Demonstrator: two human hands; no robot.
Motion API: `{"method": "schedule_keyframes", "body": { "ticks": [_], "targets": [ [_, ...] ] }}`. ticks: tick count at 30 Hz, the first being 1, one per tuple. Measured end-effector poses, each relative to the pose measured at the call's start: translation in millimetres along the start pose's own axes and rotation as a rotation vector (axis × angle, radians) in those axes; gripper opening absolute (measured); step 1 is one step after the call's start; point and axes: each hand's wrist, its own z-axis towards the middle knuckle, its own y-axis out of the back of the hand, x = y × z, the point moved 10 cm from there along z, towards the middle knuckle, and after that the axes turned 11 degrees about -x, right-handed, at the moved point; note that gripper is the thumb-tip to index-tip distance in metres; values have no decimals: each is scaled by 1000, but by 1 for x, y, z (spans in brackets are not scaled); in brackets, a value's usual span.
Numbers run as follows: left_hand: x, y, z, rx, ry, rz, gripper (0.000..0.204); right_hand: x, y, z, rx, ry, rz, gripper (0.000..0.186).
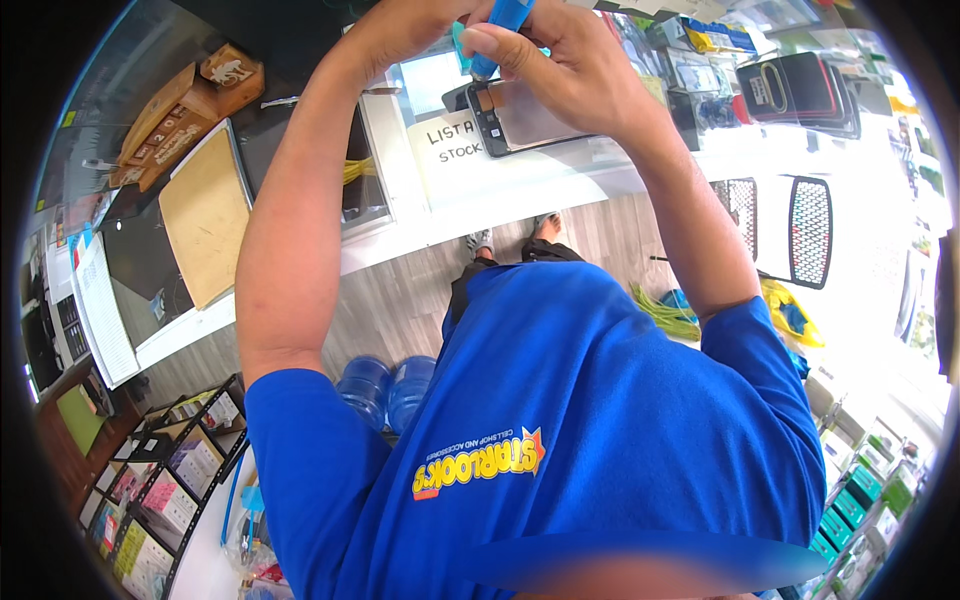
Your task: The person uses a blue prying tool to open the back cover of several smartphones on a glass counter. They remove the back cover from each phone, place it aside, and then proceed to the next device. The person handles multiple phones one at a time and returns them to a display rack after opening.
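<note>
My right hand [575, 65] is closed around a blue pen-shaped tool [507, 14] with a dark lower end, thumb pressed along its side. Just beneath it, a smartphone [540, 118] with its inner parts showing lies on the counter. A second dark piece [456, 98] peeks out at the phone's left corner. My left hand [405, 28] is beside the tool at the upper edge; its fingers are mostly cut off or hidden. A bit of teal [461, 42] shows between the hands; I cannot make out what it is.
A handwritten paper sheet [445, 150] lies left of the phone. Farther left are a tan board [207, 215] and a wooden block calendar [170, 125]. Phone cases [800, 90] are at the right. Blue water jugs [385, 388] stand on the floor below the counter.
</note>
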Motion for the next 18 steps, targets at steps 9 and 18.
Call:
{"method": "schedule_keyframes", "body": {
  "ticks": [9, 18],
  "targets": [
    [-1, -1, -2, -28, 56, -40, 38, 1, -1, 5, 86, 45, 35, 30],
    [1, 2, -2, -77, 91, 15, 39, -6, -3, 2, 52, 93, -38, 37]
  ]
}}
